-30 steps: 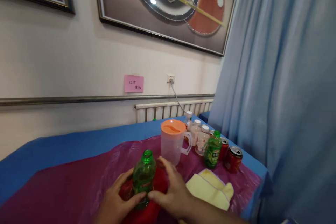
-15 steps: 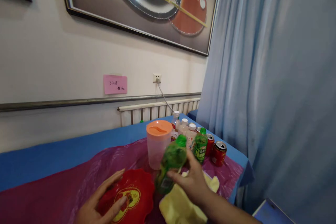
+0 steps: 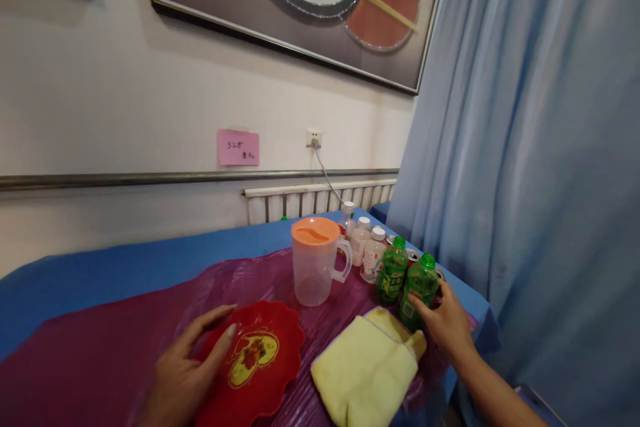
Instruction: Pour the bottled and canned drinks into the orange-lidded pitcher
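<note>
My right hand (image 3: pixel 443 317) has its fingers and thumb around a green plastic bottle (image 3: pixel 420 290), which stands upright at the right of the table. Just to its left is a similar green bottle (image 3: pixel 391 273). Resting at the left rim of a red scalloped plate (image 3: pixel 273 373) with a yellow print is my left hand (image 3: pixel 193 360), thumb and fingers spread apart over the edge. A folded yellow cloth (image 3: pixel 367 367) lies between the plate and my right hand. Behind the plate stands a clear pitcher (image 3: pixel 313 273) with an orange lid.
White-capped bottles (image 3: pixel 373 257) stand in a row beside the pitcher. Cans (image 3: pixel 412 256) are partly hidden behind the green bottles. Purple plastic sheeting (image 3: pixel 125 327) covers part of the blue tablecloth (image 3: pixel 200 247). A blue curtain (image 3: pixel 500 147) hangs along the right side.
My right hand has carried the green bottle to the right, from beside the pitcher to next to the other green bottle, and the tilted bottle is now upright. My left hand stays by the plate.
</note>
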Tool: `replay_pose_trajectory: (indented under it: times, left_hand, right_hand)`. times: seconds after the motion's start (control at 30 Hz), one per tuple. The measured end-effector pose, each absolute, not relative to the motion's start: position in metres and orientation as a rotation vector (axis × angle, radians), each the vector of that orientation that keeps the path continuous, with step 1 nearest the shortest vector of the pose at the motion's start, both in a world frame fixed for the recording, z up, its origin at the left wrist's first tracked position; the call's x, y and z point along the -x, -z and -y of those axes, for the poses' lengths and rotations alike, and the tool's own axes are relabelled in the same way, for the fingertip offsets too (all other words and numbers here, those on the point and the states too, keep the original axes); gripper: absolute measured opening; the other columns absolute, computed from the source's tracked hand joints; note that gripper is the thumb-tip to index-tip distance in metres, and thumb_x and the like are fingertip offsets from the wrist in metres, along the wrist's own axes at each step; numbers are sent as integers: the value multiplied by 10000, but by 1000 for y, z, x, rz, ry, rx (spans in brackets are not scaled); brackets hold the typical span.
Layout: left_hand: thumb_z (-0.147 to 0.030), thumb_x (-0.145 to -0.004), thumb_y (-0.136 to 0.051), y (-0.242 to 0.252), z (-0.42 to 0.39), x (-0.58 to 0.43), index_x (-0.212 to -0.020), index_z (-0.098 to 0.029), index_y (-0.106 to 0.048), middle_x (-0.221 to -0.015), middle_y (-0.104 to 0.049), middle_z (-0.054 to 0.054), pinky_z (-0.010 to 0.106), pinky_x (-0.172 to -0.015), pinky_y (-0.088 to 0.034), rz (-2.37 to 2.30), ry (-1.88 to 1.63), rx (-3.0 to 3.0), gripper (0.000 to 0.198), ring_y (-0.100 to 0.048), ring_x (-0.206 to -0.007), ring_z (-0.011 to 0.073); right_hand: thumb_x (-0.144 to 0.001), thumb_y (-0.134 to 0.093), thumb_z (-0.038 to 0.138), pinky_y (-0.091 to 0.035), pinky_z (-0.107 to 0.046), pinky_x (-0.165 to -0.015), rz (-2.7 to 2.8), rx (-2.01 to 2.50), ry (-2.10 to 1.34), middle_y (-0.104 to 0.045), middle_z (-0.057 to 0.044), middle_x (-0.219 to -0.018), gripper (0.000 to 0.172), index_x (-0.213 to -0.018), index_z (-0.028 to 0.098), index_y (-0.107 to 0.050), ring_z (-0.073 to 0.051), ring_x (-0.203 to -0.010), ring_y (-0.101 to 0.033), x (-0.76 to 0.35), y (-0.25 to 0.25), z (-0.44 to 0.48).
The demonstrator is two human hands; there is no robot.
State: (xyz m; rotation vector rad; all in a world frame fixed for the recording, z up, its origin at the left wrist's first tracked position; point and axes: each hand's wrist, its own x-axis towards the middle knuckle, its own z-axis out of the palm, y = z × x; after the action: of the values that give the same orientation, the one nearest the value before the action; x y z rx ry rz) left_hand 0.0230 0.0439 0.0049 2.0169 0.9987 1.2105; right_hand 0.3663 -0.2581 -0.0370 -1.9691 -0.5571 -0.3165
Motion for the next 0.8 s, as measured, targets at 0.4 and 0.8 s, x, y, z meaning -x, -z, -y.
replay_pose_trajectory:
  times: [0.4,0.8]
  left_hand:
    - [-528,-733,-669,3,-56,-18,-988,-237,-691,-975,-785,54,367,-873,-597,-950,-1245,-1922,388,-739,-890,244]
    - [-436,-585,-787,-11,-89,-5,-927,-170,-705,-906,-780,65,330,-791,-583,-1007,-1366,-1360,440,-725,-850,212]
  right_hand:
    - [-825,-607,601,-480,-546,-946,640,1944,673,-612,-195,-1145,602,-1221,153,-545,-367,-1079,-586,-333,46,267]
    - [-877,-514,223,-412,-294,-577,1357,2148,34,-651,-25,-700,165,-718,226,-556,-195,-626,-632,-224,71,210]
